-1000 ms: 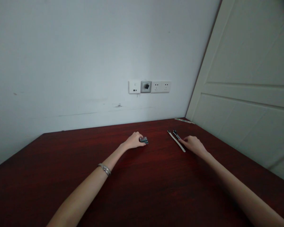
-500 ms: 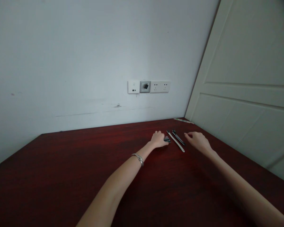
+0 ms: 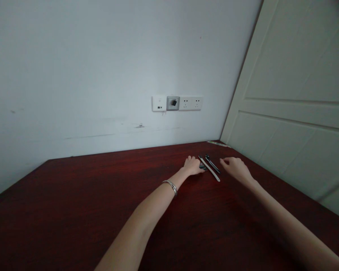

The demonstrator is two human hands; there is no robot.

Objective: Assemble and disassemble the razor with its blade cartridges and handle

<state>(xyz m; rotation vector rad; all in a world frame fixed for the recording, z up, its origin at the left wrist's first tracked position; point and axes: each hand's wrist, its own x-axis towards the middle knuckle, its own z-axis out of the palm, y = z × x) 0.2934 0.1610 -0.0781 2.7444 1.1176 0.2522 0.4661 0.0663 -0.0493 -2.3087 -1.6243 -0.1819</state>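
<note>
My left hand [image 3: 192, 166] rests on the dark red table [image 3: 101, 210] with its fingers curled over a small dark object [image 3: 202, 166], which it presses against the table. Just to the right of it lie a pale flat strip [image 3: 210, 169] and a dark slim tool [image 3: 213, 164], side by side. My right hand [image 3: 235, 168] lies to the right of both, fingers loosely bent, with the fingertips close to the dark tool and nothing visibly held. A silver bracelet [image 3: 171, 186] sits on my left wrist.
A white wall with a row of sockets [image 3: 177, 103] stands behind the table. A pale door [image 3: 293, 98] closes off the right side. A thin light strip [image 3: 218, 143] lies at the table's far right corner.
My left hand slid the small dark object rightward across the table until it reached the pale strip. My right hand drew back slightly to the right, off the strip.
</note>
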